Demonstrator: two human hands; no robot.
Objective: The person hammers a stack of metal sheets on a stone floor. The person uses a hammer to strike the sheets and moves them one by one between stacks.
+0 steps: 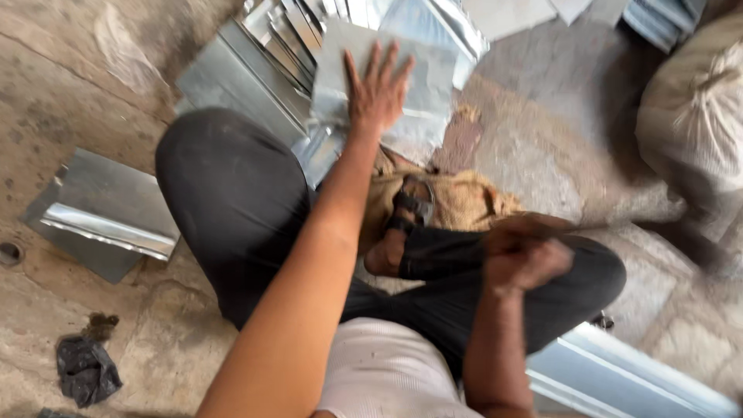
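Note:
I sit cross-legged on a rough concrete floor in dark trousers. My left hand (378, 87) reaches forward and lies flat, fingers spread, on a grey metal sheet (426, 101) in front of my knees. By my right knee, my right hand (526, 257) is closed around a thin dark handle (619, 229) that runs off to the right, too blurred to identify. A brown burlap cloth (464, 203) lies between the sheet and my sandalled foot (398, 232).
A stack of cut metal sheets (271, 46) leans at the top centre. A bent metal sheet (104, 213) lies at the left, another sheet (619, 375) at the bottom right. A pale sack (696, 116) stands on the right. A black rag (85, 370) is at the lower left.

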